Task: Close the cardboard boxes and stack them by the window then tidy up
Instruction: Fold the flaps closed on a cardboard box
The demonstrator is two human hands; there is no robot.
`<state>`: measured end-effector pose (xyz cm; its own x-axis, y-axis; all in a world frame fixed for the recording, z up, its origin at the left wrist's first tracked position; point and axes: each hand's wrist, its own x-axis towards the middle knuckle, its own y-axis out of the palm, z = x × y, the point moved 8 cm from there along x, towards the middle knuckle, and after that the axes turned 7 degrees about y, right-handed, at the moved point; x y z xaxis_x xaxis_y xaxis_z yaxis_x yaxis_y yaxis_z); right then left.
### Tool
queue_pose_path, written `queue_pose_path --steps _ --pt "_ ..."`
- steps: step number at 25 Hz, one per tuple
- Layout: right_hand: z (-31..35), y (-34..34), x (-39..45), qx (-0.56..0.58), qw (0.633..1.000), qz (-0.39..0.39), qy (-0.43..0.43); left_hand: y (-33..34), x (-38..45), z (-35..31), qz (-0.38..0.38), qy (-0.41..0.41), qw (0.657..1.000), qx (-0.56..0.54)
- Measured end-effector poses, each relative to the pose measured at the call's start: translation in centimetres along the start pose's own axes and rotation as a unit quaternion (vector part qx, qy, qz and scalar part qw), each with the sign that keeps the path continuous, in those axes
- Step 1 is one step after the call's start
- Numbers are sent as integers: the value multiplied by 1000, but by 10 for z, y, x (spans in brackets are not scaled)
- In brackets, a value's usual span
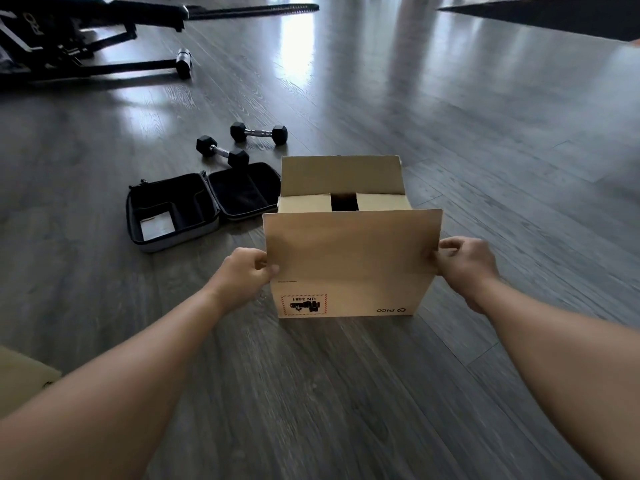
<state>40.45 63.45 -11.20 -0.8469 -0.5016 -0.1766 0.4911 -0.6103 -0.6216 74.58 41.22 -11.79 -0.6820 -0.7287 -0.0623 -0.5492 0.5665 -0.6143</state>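
Cardboard box [346, 292] on the dark wood floor [346, 393], near flap [351, 242] held up by both hands

Left hand [244, 271] pinches the flap's left edge and the right hand [462, 263] pinches its right edge; the far flap [341, 174] stands upright and two side flaps lie folded in with a dark gap between. To the box's left an open black case [204, 206] touches it, with two dumbbells [258, 133] just beyond

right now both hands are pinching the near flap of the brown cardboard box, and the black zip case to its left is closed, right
Not quite: the black zip case lies open, both halves flat on the floor, as the head view shows. The rest holds: left hand and right hand pinch the near flap of the brown cardboard box.
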Motion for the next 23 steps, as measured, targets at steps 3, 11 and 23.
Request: queue_pose_path --steps 3,11,23 --pt "16 25 -10 -188 979 16 -78 -10 -4 5 -28 -34 998 36" --pt "34 79 -31 -326 938 42 -114 -14 -14 37 62 -68 987 130" --pt "11 58 27 -140 988 -5 63 28 13 15 133 24 983 127"
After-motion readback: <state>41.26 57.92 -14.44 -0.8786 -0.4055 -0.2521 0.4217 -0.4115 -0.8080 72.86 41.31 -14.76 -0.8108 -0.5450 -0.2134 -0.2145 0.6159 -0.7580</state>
